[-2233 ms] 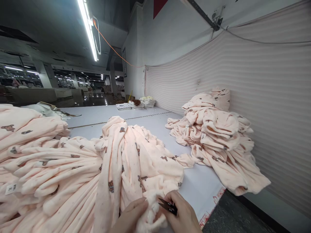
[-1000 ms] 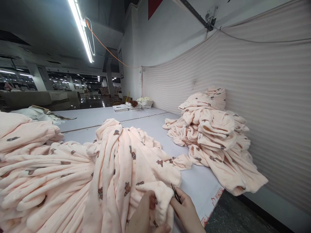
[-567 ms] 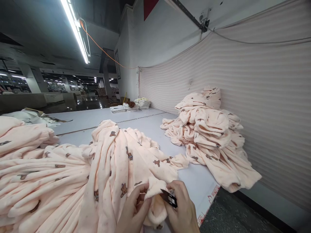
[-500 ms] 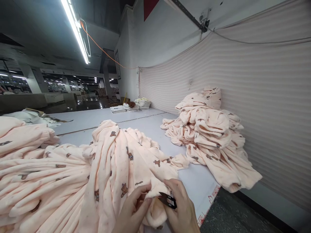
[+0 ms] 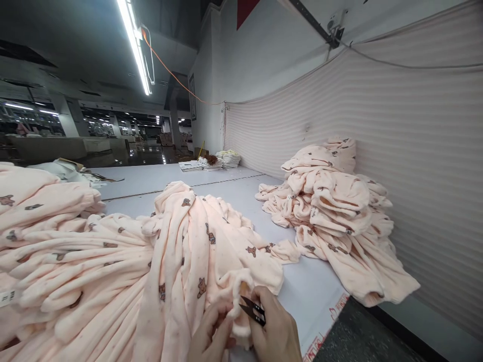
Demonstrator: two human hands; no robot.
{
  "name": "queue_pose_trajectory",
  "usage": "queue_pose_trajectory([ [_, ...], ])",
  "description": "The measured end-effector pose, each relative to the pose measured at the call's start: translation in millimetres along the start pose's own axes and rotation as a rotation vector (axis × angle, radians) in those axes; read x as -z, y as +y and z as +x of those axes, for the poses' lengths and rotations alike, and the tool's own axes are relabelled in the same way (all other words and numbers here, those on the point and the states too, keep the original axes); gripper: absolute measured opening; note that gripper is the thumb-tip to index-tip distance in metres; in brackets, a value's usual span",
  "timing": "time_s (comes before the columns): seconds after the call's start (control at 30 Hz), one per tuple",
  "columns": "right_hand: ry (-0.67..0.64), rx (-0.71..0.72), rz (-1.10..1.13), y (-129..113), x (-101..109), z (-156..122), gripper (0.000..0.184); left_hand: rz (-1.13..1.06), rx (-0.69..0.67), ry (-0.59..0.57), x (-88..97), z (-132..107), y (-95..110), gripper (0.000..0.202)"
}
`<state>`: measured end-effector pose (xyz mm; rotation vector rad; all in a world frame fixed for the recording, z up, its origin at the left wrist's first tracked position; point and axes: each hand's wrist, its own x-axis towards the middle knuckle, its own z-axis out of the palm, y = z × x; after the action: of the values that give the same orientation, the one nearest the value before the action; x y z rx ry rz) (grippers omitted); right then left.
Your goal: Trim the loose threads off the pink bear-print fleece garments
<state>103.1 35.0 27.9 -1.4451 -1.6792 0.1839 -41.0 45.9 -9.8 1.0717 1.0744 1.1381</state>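
Note:
A pale pink fleece garment (image 5: pixel 226 251) printed with small brown bears lies bunched in front of me. My left hand (image 5: pixel 213 329) pinches the edge of its cuff, which stands up as an open ring. Black thread snips (image 5: pixel 253 310) sit in my right hand (image 5: pixel 275 324), the blades pointing up and left at the cuff edge and slightly apart. Whether a thread lies between the blades is too small to tell.
More of the pink fleece (image 5: pixel 75 271) is heaped on the left, with a white label (image 5: pixel 6 297) showing. A tall pile of similar garments (image 5: pixel 332 201) stands at the right by the striped sheet wall (image 5: pixel 426 176). Folded cloth stacks (image 5: pixel 228 159) lie on the far table.
The cuff now stands up with its opening showing, and the snips have shifted slightly left, their blades now visibly apart. The whole view has swung a little left.

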Motion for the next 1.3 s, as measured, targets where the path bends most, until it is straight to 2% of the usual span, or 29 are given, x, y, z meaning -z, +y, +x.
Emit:
queue_pose_trajectory([
  [0.1,-0.098,-0.027,0.022,0.7,11.0,4.2,0.007,-0.175,0.043,-0.034,2.4,6.6,4.9,0.042],
  [0.23,-0.200,0.005,0.074,2.7,22.7,5.8,0.018,-0.555,0.155,-0.220,-0.7,6.5,12.9,0.029],
  [0.3,-0.231,0.040,0.109,1.6,25.3,5.7,0.024,-0.640,0.187,-0.298,-3.7,4.4,19.0,0.025],
  [0.47,-0.266,0.064,0.169,-5.2,28.0,9.9,0.023,-0.616,0.177,-0.338,-3.1,2.3,31.7,0.022],
  [0.57,-0.300,0.059,0.219,-7.1,28.0,11.7,0.023,-0.594,0.209,-0.362,0.3,1.8,36.4,0.029],
  [0.8,-0.242,0.023,0.265,-5.6,23.9,9.8,0.024,-0.606,0.276,-0.461,3.4,0.0,46.3,0.041],
  [0.9,-0.226,-0.009,0.309,-5.8,21.8,9.6,0.019,-0.532,0.254,-0.489,6.1,1.1,46.1,0.050],
  [1.0,-0.121,-0.084,0.283,-6.3,17.4,9.8,0.022,-0.265,0.094,-0.443,8.1,-0.4,43.9,0.052],
  [1.07,-0.075,-0.112,0.276,-5.1,13.4,9.8,0.026,0.074,-0.115,-0.302,9.4,-3.4,42.7,0.030],
  [1.1,-0.085,-0.096,0.276,-3.8,11.7,9.4,0.025,0.253,-0.250,-0.180,10.4,-5.1,42.3,0.022],
  [1.2,-0.221,-0.001,0.249,1.3,10.9,5.1,0.024,0.631,-0.698,0.219,15.7,-9.2,40.8,0.025],
  [1.23,-0.274,0.011,0.231,2.9,12.8,2.7,0.023,0.693,-0.828,0.305,17.9,-10.0,40.2,0.024],
  [1.3,-0.349,0.013,0.218,4.0,19.9,-2.0,0.020,0.753,-0.999,0.357,21.9,-10.7,38.4,0.021],
])
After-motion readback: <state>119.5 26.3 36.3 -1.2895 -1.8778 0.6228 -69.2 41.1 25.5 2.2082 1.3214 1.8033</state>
